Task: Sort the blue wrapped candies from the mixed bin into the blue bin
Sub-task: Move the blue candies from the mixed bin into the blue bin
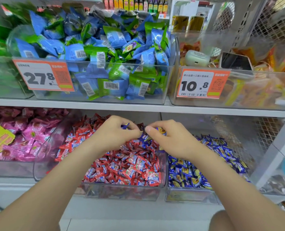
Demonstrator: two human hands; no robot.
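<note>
Both curled: left grip (115, 133) pinches blue candy (125, 126), right grip (170, 140) holds second candy (161, 130), fingertips nearly meeting, frame center, over mixed bin (121, 192) of red candies (133, 164). Lower right: blue bin (188, 195), just beside mixed bin, full of blue wrappers (196, 177).

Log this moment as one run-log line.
stage: picking | left hand: pinches blue candy wrapper | right hand: pinches blue-gold candy | both over mixed bin | blue bin: adjacent right, not reached
</note>
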